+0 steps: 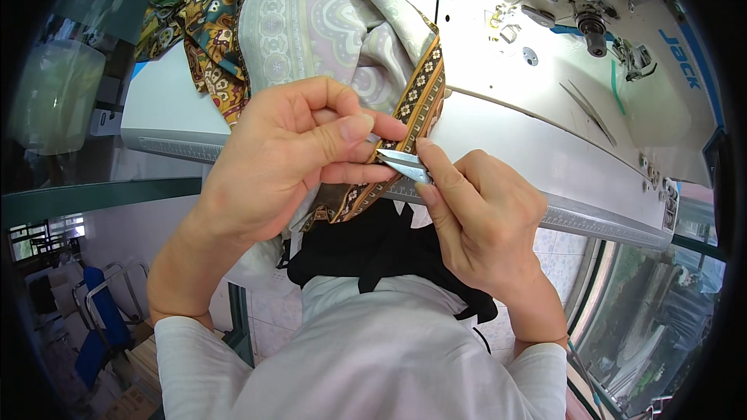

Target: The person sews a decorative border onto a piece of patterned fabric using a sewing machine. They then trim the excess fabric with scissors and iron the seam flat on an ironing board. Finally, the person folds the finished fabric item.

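Observation:
In front of my body lies a patterned fabric (299,23), its pale reverse side up, with a dark floral border strip (425,82) along its right edge. My left hand (272,148) pinches the border between its fingers near the table's front edge. Closed around a pair of small metal thread snips (408,165) is my right hand (490,214). The snips' blades point left and touch or nearly touch the border beside my left fingertips. Exactly what lies between the blades is too small to make out.
A white sewing machine (638,12) stands at the upper right, its needle area over the bed. Tweezers (589,113) and a green strip (617,87) lie on the bed. A ruler-marked edge (599,222) runs along the table front. More printed fabric (214,39) bunches at the far left.

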`<state>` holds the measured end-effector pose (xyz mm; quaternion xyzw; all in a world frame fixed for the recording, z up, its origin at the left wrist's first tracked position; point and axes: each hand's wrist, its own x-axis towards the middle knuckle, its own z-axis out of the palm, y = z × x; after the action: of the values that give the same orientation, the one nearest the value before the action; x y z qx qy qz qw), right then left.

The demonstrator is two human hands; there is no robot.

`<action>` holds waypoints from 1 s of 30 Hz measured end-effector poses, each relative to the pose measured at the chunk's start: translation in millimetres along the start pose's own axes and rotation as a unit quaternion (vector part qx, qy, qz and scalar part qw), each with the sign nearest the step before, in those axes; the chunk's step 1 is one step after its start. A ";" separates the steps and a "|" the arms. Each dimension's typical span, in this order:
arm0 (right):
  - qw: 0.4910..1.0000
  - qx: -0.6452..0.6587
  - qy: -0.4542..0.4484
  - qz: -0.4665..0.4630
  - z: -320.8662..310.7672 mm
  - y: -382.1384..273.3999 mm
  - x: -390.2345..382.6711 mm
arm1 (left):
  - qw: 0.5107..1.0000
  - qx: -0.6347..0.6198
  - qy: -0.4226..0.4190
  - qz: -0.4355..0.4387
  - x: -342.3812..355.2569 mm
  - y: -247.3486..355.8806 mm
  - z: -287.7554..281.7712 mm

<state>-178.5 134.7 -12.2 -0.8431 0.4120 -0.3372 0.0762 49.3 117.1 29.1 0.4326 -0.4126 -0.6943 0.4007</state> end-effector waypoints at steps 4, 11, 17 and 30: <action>1.000 0.008 -0.013 0.013 -3.2 -3.0 2.2 | 1.000 -0.001 0.001 -0.001 0.8 0.1 1.3; 1.000 0.009 -0.004 0.002 0.3 0.4 -0.2 | 1.000 0.000 0.003 -0.005 0.7 1.3 1.8; 1.000 0.013 -0.003 0.006 1.6 0.4 -1.7 | 1.000 0.007 0.002 -0.006 1.4 -1.1 1.7; 0.805 0.502 -0.192 0.253 -3.0 19.6 55.7 | 0.995 0.076 0.043 0.050 -1.3 6.7 14.0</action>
<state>-168.9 80.9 10.3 -0.6005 0.3613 -0.2964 0.6488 38.0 119.2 39.6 0.4698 -0.4678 -0.6210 0.4180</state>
